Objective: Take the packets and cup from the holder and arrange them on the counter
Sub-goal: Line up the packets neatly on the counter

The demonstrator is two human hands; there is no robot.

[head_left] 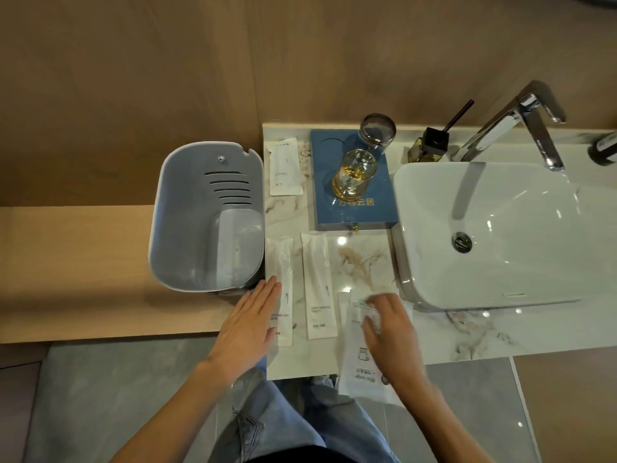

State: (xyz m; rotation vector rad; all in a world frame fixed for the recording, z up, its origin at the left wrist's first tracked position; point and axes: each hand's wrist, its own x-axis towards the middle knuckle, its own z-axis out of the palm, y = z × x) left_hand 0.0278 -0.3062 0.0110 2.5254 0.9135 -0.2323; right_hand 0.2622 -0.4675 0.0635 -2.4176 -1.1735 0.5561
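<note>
On the marble counter (434, 332), the left hand (248, 324) lies flat, palm down, its fingers straight and pressed together, their tips overlapping the left edge of a long white toothbrush packet (283, 285) that lies lengthwise just beside the grey holder (187, 215). A second toothbrush packet (318, 289) lies parallel to it, a little to the right and apart. The right hand (390, 332) rests on a wider white packet (359, 355) at the counter's front edge — the fingers are curled over its upper part, but blur hides whether they pinch it or only press it down; the packet's lower end hangs past the edge. A comb packet (285, 167) lies farther back, between the holder and a blue tray (374, 208). On the tray stand an amber glass cup (354, 173) and, behind it, a smoky grey one (377, 132). To the right sit the white basin (500, 235), the chrome faucet (521, 121) and a reed diffuser (430, 145).
</note>
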